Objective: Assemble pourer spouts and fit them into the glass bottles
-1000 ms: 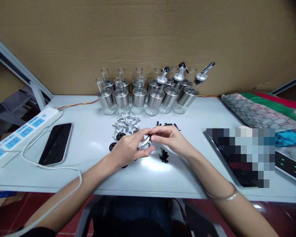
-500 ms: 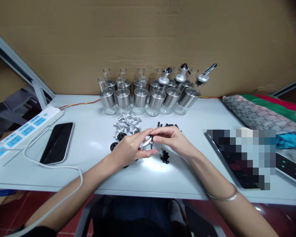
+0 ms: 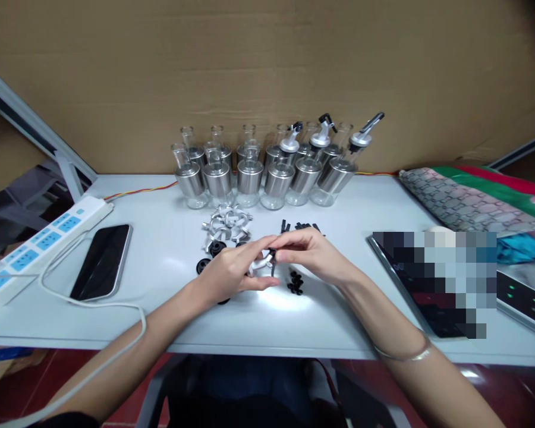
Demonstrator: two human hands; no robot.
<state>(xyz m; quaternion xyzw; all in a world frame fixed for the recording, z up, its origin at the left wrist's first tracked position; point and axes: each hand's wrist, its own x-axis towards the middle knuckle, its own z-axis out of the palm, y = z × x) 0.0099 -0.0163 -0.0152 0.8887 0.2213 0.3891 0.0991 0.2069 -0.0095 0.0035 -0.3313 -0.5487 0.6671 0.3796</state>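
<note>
My left hand [image 3: 232,270] is closed around a silver pour spout [image 3: 262,263], its base hidden by the fingers. At the spout's tip, the fingertips of my right hand [image 3: 310,252] pinch a small black part [image 3: 273,253], partly covered by them. A dark strip hangs down from that tip. Close by my right hand lie a little heap of small black caps [image 3: 295,283] and several black strips [image 3: 304,226]. Silver spout pieces [image 3: 225,223] are piled beyond my left hand, with black round stoppers [image 3: 203,265] beside it.
Several glass bottles with metal sleeves [image 3: 250,175] stand in rows at the back, some with pour spouts. A phone [image 3: 101,261] and a power strip [image 3: 49,241] lie left; a cable crosses my left forearm. A tablet-like device [image 3: 410,285] and patterned cloth [image 3: 463,196] are right.
The view has shifted slightly. Both hands stay together at the spout, and the black part at its tip sits a little lower, with the dark strip hanging more plainly in sight.
</note>
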